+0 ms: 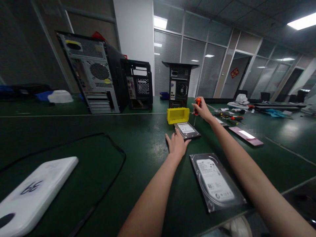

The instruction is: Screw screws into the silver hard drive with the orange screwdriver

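My right hand (pixel 202 108) is wrapped round the orange handle of a screwdriver (pixel 198 102). Its shaft points down at the right edge of a hard drive (pixel 188 129) lying label up on the table; I cannot make out whether the tip sits in a screw. Along the drive's near left edge lies my left hand (pixel 176 144), fingers spread and fingertips touching the drive. Just behind the drive a yellow plastic box (pixel 178 116) stands on its side, opening towards me. A second hard drive (pixel 214 179), in a clear bag, lies nearer between my forearms.
Computer cases (pixel 98 72) stand along the back of the green table (pixel 148 138). At front left are a white plastic object (pixel 39 191) marked 39 and a black cable (pixel 118 148). On the right lie a pink phone-like slab (pixel 247 136) and several hand tools (pixel 232 117).
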The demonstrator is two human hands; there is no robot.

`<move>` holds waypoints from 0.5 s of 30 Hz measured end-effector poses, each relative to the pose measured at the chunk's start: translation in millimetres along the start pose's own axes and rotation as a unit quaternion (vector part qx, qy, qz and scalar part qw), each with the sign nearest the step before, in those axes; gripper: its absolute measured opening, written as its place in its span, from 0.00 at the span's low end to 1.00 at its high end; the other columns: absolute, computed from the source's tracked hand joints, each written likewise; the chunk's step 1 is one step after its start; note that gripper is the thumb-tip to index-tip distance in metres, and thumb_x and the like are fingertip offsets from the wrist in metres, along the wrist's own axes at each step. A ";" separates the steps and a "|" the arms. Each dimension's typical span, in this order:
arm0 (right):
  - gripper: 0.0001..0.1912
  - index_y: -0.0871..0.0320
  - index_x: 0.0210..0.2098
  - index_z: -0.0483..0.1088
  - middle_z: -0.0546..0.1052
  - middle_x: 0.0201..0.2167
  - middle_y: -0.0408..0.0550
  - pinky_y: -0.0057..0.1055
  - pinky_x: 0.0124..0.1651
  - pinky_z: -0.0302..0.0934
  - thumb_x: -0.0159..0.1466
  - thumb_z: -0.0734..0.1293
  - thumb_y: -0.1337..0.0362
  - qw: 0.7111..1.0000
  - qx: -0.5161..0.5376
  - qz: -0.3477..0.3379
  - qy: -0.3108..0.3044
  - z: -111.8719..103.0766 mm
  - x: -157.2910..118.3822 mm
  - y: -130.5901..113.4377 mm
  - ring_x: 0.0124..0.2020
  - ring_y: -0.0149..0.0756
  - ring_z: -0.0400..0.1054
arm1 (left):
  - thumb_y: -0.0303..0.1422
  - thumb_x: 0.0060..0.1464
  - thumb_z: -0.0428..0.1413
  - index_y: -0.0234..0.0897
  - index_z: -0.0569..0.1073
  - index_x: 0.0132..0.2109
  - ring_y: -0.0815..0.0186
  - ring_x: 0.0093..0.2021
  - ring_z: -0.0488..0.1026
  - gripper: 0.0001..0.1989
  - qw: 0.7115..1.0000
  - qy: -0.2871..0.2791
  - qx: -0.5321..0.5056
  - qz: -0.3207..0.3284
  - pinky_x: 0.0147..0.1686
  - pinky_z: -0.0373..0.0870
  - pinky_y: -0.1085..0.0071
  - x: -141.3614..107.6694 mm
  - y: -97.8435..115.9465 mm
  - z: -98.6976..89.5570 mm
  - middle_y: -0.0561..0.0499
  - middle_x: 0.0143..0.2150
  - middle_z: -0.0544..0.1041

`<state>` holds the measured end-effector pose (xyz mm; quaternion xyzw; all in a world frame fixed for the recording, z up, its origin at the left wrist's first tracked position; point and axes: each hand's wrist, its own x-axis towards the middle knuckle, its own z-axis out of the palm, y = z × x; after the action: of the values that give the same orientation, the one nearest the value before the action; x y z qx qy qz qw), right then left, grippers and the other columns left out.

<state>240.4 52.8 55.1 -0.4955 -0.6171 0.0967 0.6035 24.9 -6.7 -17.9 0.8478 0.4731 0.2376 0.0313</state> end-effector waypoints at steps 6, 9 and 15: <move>0.22 0.51 0.45 0.57 0.67 0.23 0.37 0.36 0.24 0.65 0.57 0.68 0.52 1.000 0.026 0.010 0.008 1.1 -5.9 9.2 0.19 0.33 0.65 | 0.48 0.58 0.53 0.19 0.50 0.67 0.51 0.61 0.64 0.42 1.000 -0.011 0.004 -0.003 0.65 0.45 0.47 -6.9 -1.5 3.7 0.28 0.58 0.70; 0.23 0.50 0.44 0.57 0.65 0.21 0.35 0.33 0.24 0.66 0.57 0.68 0.49 0.998 0.049 0.028 0.010 2.7 -6.7 11.9 0.18 0.31 0.64 | 0.47 0.61 0.49 0.20 0.52 0.67 0.51 0.61 0.65 0.39 1.000 -0.017 0.016 -0.002 0.65 0.45 0.45 -7.9 -3.6 4.4 0.28 0.59 0.69; 0.21 0.50 0.44 0.56 0.65 0.22 0.33 0.27 0.23 0.65 0.61 0.62 0.44 0.988 0.134 0.069 0.037 0.5 -6.2 3.5 0.17 0.27 0.63 | 0.46 0.59 0.53 0.22 0.53 0.67 0.51 0.61 0.65 0.40 1.000 -0.004 0.009 -0.001 0.65 0.46 0.46 -5.7 -3.4 -1.1 0.30 0.58 0.70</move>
<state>240.4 50.3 48.4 -0.4550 -0.5400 0.2013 0.6789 19.2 -9.7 -19.9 0.8487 0.4758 0.2296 0.0255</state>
